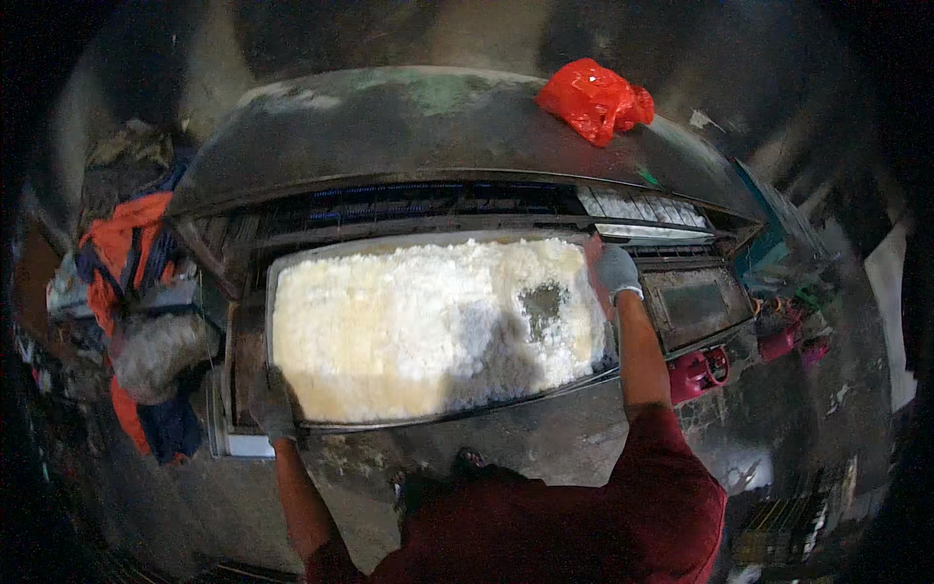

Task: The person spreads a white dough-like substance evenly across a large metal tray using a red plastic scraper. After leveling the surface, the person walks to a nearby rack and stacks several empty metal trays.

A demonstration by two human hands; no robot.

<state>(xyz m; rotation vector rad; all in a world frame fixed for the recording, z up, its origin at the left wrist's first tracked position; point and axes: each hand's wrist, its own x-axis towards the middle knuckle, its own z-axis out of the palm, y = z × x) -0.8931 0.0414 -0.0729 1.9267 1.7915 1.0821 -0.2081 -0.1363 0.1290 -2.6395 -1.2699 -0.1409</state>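
Observation:
A long metal tray (365,426) spans the space before me, filled with a crumbly white to pale-yellow material (379,314). Near its right end a dark patch (543,306) breaks the white layer. My right hand (620,270), in a pale grey work glove, grips the tray's far right end, with something red (602,274) beside the fingers. At the near left corner, my left hand (276,409) also wears a glove and holds the rim; shadow hides its fingers.
Behind the tray stands a dark metal cabinet (408,139) with a slotted opening; a red plastic bag (595,98) lies on top. White material (642,208) shows inside at right. A pink gas cylinder (697,376) is on the floor; orange-and-navy cloth (128,233) hangs left.

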